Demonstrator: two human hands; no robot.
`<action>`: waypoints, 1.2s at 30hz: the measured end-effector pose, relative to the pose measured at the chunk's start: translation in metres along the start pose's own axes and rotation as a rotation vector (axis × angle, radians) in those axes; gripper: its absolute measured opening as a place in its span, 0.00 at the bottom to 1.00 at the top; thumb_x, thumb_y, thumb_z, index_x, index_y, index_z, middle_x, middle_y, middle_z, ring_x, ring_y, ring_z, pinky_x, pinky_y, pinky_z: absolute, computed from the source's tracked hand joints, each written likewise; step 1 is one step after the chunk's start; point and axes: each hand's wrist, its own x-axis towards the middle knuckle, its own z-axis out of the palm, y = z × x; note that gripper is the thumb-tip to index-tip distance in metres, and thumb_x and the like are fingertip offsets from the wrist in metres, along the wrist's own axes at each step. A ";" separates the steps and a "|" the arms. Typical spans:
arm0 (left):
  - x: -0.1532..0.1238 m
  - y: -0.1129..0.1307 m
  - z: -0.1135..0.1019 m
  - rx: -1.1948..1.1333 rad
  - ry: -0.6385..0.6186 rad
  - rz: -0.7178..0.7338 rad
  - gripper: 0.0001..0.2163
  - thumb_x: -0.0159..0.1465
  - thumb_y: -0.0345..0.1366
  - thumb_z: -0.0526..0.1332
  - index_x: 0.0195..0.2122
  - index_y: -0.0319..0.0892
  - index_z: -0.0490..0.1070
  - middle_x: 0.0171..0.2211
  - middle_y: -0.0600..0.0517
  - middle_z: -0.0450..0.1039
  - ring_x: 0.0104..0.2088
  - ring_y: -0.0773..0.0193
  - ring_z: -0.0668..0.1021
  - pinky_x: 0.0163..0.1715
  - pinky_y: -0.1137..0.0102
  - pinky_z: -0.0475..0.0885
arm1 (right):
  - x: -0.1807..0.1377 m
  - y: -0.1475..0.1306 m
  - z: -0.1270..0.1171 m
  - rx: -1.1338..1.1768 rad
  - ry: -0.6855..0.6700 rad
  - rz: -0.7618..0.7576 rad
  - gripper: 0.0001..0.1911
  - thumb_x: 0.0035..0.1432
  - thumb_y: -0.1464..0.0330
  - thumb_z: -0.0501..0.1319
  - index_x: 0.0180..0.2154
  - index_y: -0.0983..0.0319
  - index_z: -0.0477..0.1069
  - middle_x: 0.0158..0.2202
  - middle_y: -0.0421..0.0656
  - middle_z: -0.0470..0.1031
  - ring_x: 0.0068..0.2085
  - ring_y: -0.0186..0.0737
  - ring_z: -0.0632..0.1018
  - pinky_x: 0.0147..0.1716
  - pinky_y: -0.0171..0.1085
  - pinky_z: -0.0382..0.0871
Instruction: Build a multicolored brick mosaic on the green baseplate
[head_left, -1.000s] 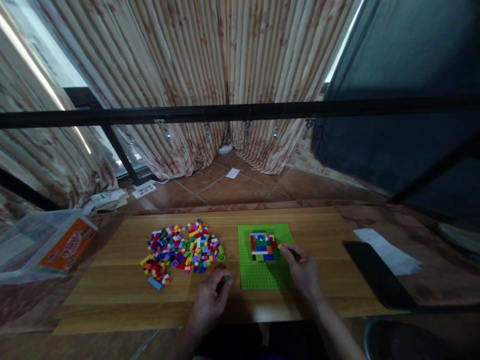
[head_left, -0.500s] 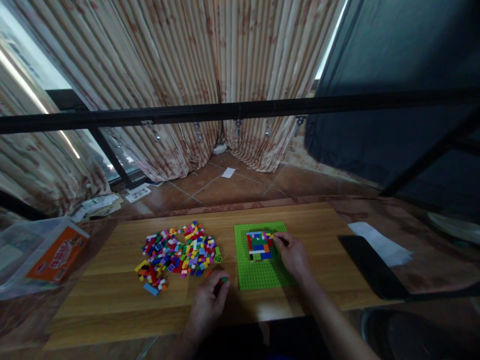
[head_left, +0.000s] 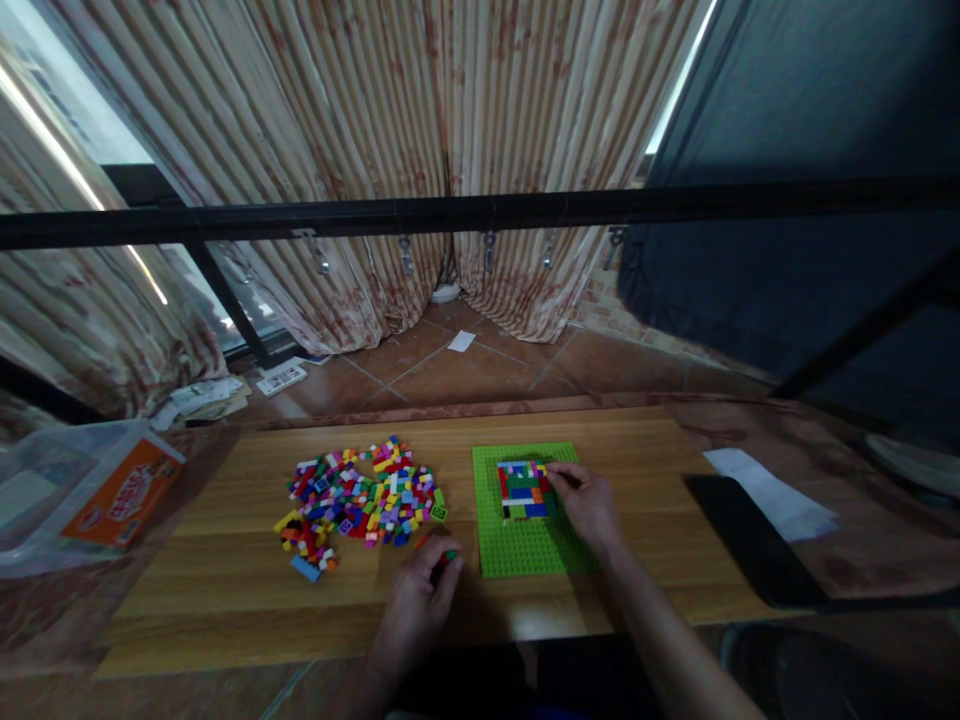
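A green studded baseplate (head_left: 514, 555) lies on the wooden table, bearing a flat, roughly square build of coloured toy bricks (head_left: 523, 490). At the build's upper right corner, the thumb and fingers of my right hand (head_left: 589, 505) are pinched together on a toy brick that they mostly hide. My left hand (head_left: 416, 590) rests low over the table between the plate and the loose pile, its fingers closed around a small green brick (head_left: 451, 555). Something dark reddish shows beside that brick, too shaded to name. Left of the plate spreads a pile of loose, many-coloured bricks (head_left: 375, 495).
At the table's left stands a clear plastic box (head_left: 45, 470) with an orange label. A black flat object (head_left: 750, 540) and white paper (head_left: 772, 495) lie at the right end. Beyond the wooden table (head_left: 247, 600), a black rail (head_left: 420, 213) crosses before the curtains.
The whole view has shifted slightly. My right hand stays at the build's upper right corner, and my left hand keeps its closed hold on the green brick.
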 end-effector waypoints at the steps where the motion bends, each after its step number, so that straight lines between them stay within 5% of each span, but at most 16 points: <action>1: 0.000 0.000 0.000 0.001 0.001 0.003 0.06 0.63 0.36 0.57 0.39 0.46 0.72 0.35 0.52 0.77 0.37 0.62 0.79 0.39 0.69 0.73 | 0.001 0.001 0.000 0.016 -0.002 0.017 0.15 0.49 0.57 0.62 0.32 0.61 0.77 0.33 0.46 0.80 0.36 0.45 0.78 0.39 0.43 0.71; 12: 0.000 0.003 0.001 0.004 0.016 0.005 0.07 0.62 0.36 0.56 0.38 0.44 0.72 0.36 0.50 0.77 0.38 0.61 0.79 0.39 0.68 0.74 | 0.020 0.003 -0.003 0.106 -0.110 0.149 0.19 0.39 0.57 0.68 0.33 0.61 0.78 0.34 0.44 0.80 0.37 0.44 0.78 0.43 0.44 0.70; 25: 0.000 0.002 0.001 -0.002 -0.021 -0.013 0.06 0.63 0.36 0.56 0.38 0.45 0.72 0.36 0.51 0.77 0.38 0.62 0.78 0.39 0.68 0.73 | 0.033 -0.016 -0.014 0.076 -0.332 0.305 0.24 0.36 0.62 0.68 0.39 0.65 0.78 0.21 0.39 0.74 0.25 0.36 0.72 0.24 0.33 0.61; 36: 0.002 -0.001 -0.001 -0.061 0.018 0.147 0.09 0.63 0.36 0.58 0.41 0.45 0.76 0.39 0.47 0.74 0.44 0.60 0.76 0.44 0.66 0.73 | 0.026 -0.019 -0.012 0.082 -0.301 0.252 0.22 0.37 0.61 0.68 0.38 0.63 0.78 0.25 0.41 0.77 0.27 0.37 0.74 0.24 0.33 0.62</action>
